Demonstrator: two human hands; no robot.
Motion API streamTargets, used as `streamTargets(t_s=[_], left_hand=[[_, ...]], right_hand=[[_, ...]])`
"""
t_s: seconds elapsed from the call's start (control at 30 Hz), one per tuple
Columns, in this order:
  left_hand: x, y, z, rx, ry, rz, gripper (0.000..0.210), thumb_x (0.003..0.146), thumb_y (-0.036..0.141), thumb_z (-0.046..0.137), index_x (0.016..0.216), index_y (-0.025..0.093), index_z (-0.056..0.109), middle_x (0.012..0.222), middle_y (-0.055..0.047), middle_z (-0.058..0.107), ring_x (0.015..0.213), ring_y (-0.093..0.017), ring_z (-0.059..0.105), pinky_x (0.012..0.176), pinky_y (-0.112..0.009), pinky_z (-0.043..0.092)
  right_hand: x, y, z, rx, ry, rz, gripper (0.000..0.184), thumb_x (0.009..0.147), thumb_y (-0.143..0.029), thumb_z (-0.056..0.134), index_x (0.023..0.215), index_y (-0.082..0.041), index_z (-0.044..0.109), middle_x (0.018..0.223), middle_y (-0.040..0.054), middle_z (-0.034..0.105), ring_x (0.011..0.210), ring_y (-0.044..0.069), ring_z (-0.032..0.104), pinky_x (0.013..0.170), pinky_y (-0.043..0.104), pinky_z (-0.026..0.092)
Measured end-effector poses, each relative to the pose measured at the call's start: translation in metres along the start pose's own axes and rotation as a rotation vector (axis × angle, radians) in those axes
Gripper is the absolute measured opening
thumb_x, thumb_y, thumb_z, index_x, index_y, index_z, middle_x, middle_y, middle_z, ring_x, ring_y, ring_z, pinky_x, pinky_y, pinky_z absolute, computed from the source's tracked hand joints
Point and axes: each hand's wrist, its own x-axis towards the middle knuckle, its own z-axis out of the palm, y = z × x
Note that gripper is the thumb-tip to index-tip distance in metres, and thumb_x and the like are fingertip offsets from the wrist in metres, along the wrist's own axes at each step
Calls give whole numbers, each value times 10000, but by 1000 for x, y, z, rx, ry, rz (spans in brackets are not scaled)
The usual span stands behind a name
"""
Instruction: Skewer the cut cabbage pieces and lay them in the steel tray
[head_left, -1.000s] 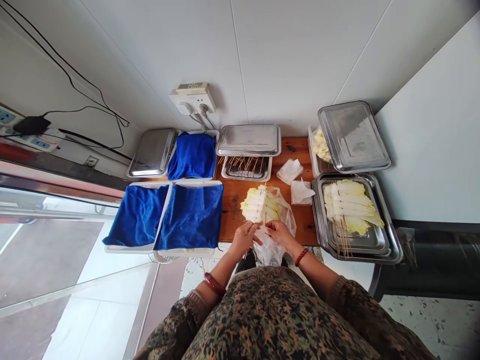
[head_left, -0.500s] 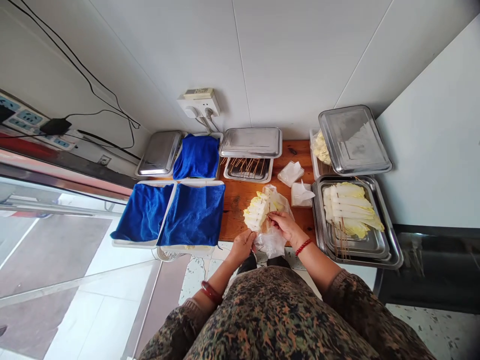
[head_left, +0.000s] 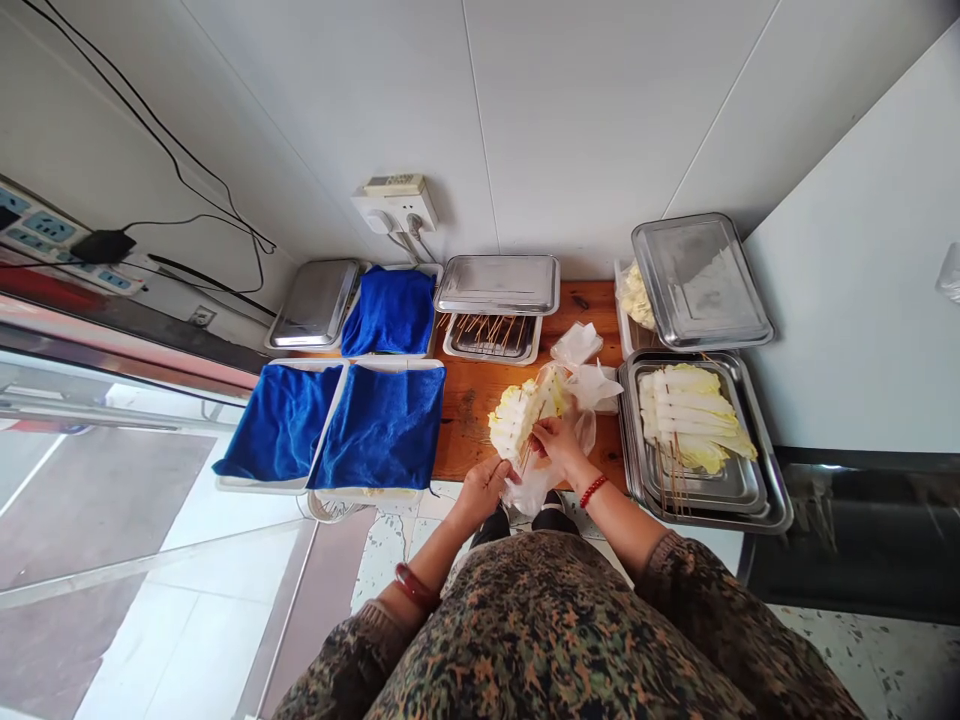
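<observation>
My left hand (head_left: 487, 490) is closed at the lower left of a bunch of skewered cabbage leaves (head_left: 514, 420), white with yellow frilly edges, held above the wooden table. My right hand (head_left: 556, 447) has its fingers closed round the thin wooden sticks of the cabbage skewers, just right of the left hand. A clear plastic bag (head_left: 534, 492) hangs loosely under and behind the skewers, partly hidden by the right hand. More cabbage skewers (head_left: 694, 415) lie in a metal tray (head_left: 776, 505) to the right, sticks pointing toward me.
Blue cloths (head_left: 386, 425) cover several white tubs at left. A metal lid (head_left: 499, 284) partly covers a tub of sticks (head_left: 491, 335). Folded plastic bags (head_left: 576, 343) lie on the wooden table (head_left: 472, 395). Another metal lid (head_left: 701, 280) rests over a tub at back right.
The bag has opened out to the right and sits further back around the cabbage skewers. My right hand has shifted slightly left; the left hand stays nearly in place.
</observation>
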Motion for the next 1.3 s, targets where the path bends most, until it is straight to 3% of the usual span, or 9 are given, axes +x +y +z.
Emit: streamTargets(t_s=[0.13,0.3,0.4,0.53,0.67,0.8,0.9,1.1,1.3], left_hand=[[-5,-14,0,4,3,-12,392,864,472,498,634,190,643,569,-11,596,458,-108,455,458,-232,337],[-2,-26,-3,-31,70,-55,403,870,492,467,640,186,593,600,-13,630,366,-81,371,390,-227,270],[6,-27,-7,-72,128,-70,384,873,489,451,662,187,562,642,-19,653,367,-77,380,377,-216,270],[19,-23,-10,-119,177,-68,360,857,482,476,678,182,562,670,-21,663,377,-75,407,376,-208,291],[30,-16,-9,-170,206,-59,340,853,474,484,700,182,565,700,-39,684,473,-110,536,414,-208,364],[37,-8,-7,-228,237,-34,316,850,459,491,705,185,551,768,-71,713,624,-150,636,561,-250,481],[39,1,-5,-249,239,-10,313,840,469,513,720,183,553,844,-83,725,607,-135,610,555,-250,473],[41,25,6,-306,151,38,320,819,479,566,761,166,601,963,-70,715,516,-81,480,460,-221,392],[55,28,15,-410,178,54,369,762,517,644,735,150,636,773,-50,680,672,-131,565,637,-240,453]], right_hand=[[3,-9,-4,43,-20,5,338,945,-345,593,1237,-173,572,1239,89,599,1037,221,626,868,431,546],[-12,-22,-18,89,-149,7,336,948,-345,590,1232,-167,570,1217,85,606,1016,215,633,849,424,553],[-33,-27,-32,105,-261,3,242,926,-353,619,1037,-138,629,962,37,653,755,132,629,661,284,545],[-65,-33,-48,123,-395,6,301,772,-409,759,743,-149,609,648,-33,563,459,44,393,424,182,324],[-95,-41,-62,127,-498,16,310,738,-428,768,768,-163,609,616,-35,558,432,39,349,421,191,262],[-119,-46,-78,134,-546,5,292,765,-423,741,768,-174,589,592,-43,536,406,29,311,432,202,234],[-127,-47,-84,139,-546,-18,294,782,-430,724,769,-174,578,597,-49,525,396,19,265,436,206,217],[-128,-44,-80,104,-542,-64,274,810,-409,696,760,-165,582,606,-40,537,430,29,316,432,201,178],[-143,-44,-86,33,-620,-59,262,821,-390,676,749,-153,592,613,-26,578,407,20,310,419,195,169]])
